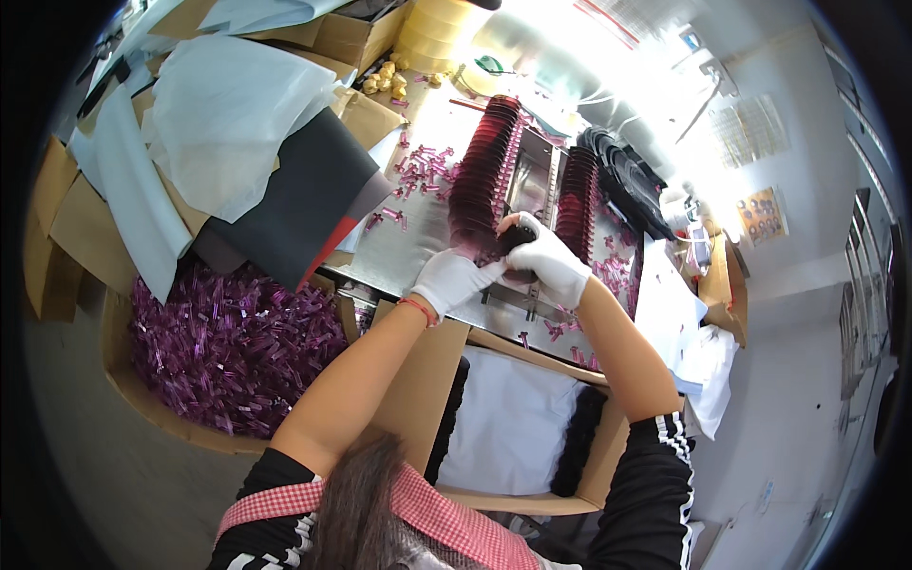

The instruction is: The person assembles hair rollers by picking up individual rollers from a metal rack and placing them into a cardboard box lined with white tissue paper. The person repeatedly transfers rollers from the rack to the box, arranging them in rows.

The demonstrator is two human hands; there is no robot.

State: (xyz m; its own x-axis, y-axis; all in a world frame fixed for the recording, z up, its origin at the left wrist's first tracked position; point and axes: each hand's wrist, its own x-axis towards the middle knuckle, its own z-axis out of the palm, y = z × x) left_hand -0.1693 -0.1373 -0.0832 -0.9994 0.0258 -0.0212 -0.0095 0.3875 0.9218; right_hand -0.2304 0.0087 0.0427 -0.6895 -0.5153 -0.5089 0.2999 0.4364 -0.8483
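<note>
While both gloved hands meet over a metal bench, the head view shows this:

Left hand: the left hand point(454, 277), in a white glove, is curled, its fingertips touching the dark lens piece point(521, 235).
Right hand: the right hand point(549, 258), also white-gloved, is closed around that same dark piece from the right.
Held piece: a small dark rounded part, held between the two hands just above the metal worktop point(408, 249), at the near end of the left row.
Rows: a row of dark red lenses point(484, 171) stands on edge to the left of a metal fixture point(534, 176); a second row point(578, 198) stands to its right.
Loose parts: small purple plastic clips point(423, 171) lie scattered on the worktop.
Box: a cardboard box of purple clips point(228, 347) sits at lower left.
Near box: a carton with white sheets point(513, 427) lies below the hands.
</note>
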